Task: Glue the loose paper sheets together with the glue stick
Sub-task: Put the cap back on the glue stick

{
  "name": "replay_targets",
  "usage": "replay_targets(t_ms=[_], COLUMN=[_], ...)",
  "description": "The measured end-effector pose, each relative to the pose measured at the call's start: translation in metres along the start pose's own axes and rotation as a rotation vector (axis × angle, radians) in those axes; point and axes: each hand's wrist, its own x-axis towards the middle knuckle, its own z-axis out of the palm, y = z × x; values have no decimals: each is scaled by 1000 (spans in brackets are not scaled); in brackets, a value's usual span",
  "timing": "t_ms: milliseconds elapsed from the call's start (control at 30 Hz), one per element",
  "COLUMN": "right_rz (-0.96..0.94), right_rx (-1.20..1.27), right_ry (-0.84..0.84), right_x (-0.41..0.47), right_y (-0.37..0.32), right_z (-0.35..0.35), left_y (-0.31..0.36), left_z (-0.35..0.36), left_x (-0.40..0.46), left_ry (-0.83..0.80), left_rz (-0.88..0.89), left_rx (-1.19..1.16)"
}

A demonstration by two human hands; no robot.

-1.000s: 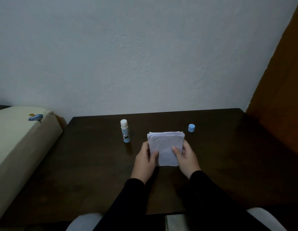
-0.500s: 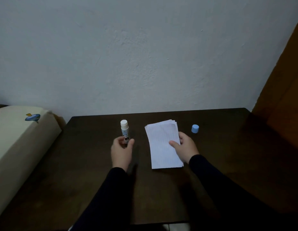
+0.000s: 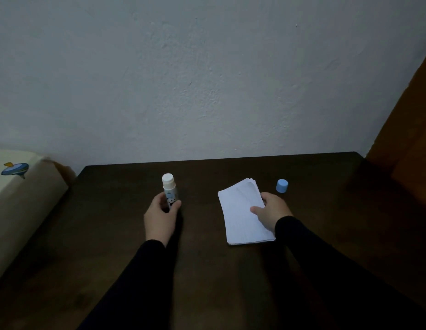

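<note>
No words or numbers can be read anywhere. The glue stick, left of the middle of the picture, has a small black and white drawing on its side that looks like a panda, with tiny marks above it too small to read. At the far left, the cream cushion has a small blue and yellow picture.

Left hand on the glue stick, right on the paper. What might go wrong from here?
1. The glue stick stands upright, and the left hand grips only its lower part; it could tip.
2. The paper stack is fanned at the far end, pinned only by the right hand; sheets may slide further.
3. The blue cap lies loose nearby and could get knocked.
</note>
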Motion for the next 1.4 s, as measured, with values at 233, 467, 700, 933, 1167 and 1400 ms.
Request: replay_targets(t_ms=[233, 467, 700, 933, 1167, 1400], right_rz=[52, 81, -102, -109, 2, 13], right_rx=[-71, -212, 119, 849, 1089, 1130], right_ry=[74, 142, 275, -74, -236, -186], right_x=[7, 12, -29, -111, -128, -131], right_y=[7, 15, 4, 7, 23, 21], right_z=[-1, 0, 5, 41, 48, 47], left_y=[2, 14, 31, 29, 2, -12], left_z=[4, 9, 7, 5, 1, 7], left_x=[-4, -26, -65, -126, -168, -171], left_ry=[4, -59, -218, -419, -370, -298], left_rz=[18, 15, 102, 97, 69, 69], left_rx=[19, -25, -61, -1, -39, -69])
